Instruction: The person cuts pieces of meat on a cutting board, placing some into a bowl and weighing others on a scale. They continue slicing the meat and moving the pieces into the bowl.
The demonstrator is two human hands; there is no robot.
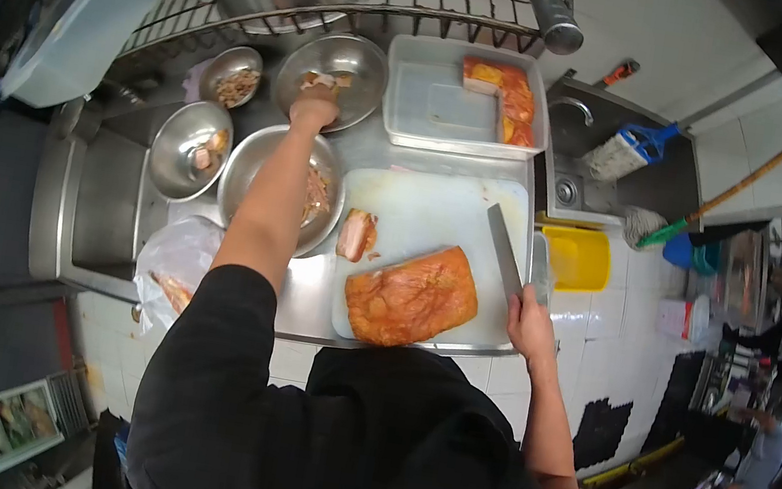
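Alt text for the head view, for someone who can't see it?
A person's right hand holds a knife at the right side of a white cutting board, while the left hand reaches into a metal bowl. A large orange-brown slab of meat and a smaller cut piece lie on the board.

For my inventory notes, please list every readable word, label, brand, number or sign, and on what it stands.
No text can be read.
The knife and yellow tub show no legible marking.
Anything printed along the crowded right edge is too small and blurred.
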